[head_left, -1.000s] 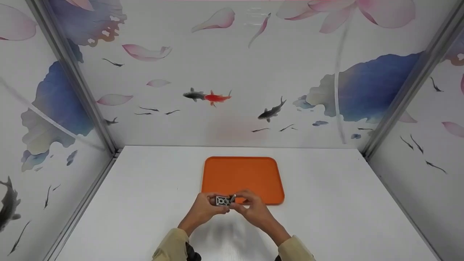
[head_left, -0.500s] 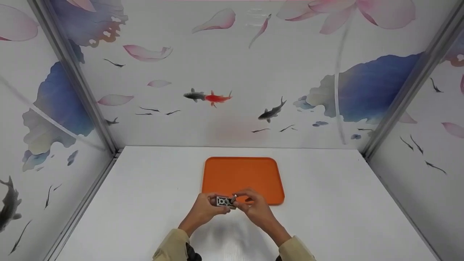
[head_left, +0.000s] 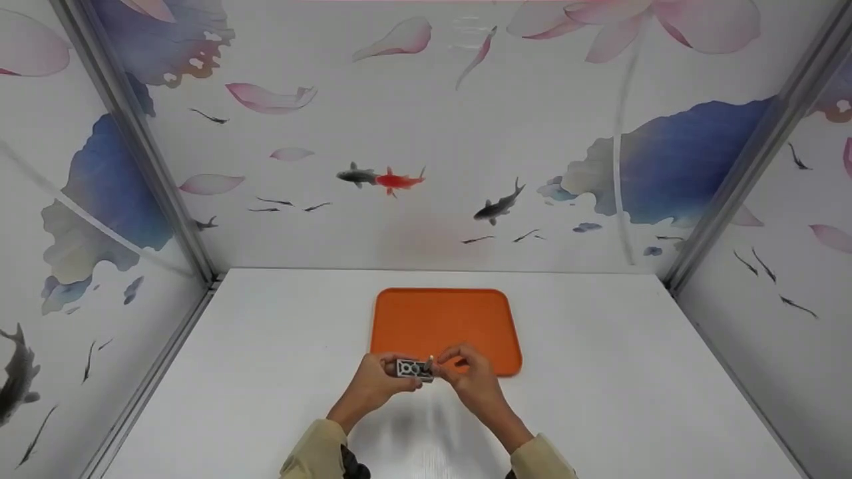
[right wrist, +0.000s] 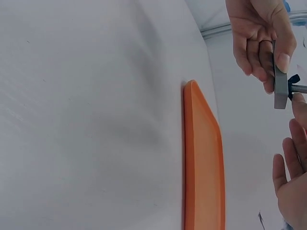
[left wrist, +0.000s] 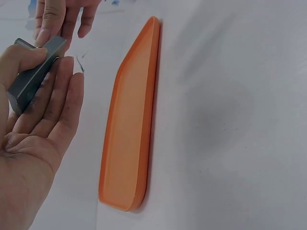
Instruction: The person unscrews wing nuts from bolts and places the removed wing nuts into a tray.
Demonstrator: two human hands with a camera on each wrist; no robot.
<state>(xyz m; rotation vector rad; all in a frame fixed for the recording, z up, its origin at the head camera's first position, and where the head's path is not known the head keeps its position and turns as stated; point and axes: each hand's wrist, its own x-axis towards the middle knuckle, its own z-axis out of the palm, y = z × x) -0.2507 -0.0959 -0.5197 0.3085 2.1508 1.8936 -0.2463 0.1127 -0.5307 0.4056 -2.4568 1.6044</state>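
Thumb and fingers of the left hand (head_left: 376, 382) pinch a grey, rectangular, metallic block (right wrist: 281, 91), one end jutting past them. There the right hand (head_left: 471, 382) touches a black wing-shaped piece (right wrist: 290, 85); whether gripping, I cannot tell.

Two forearms (head_left: 504, 419) stretched forward and inclined toward each other, left hand (head_left: 376, 381) pinching, its thumb (left wrist: 26, 59) opposite to the fingers (left wrist: 56, 103), right hand (head_left: 474, 380) just beside it, index finger (head_left: 459, 348) bent, both wrists (head_left: 345, 414) farther apart than the hands.
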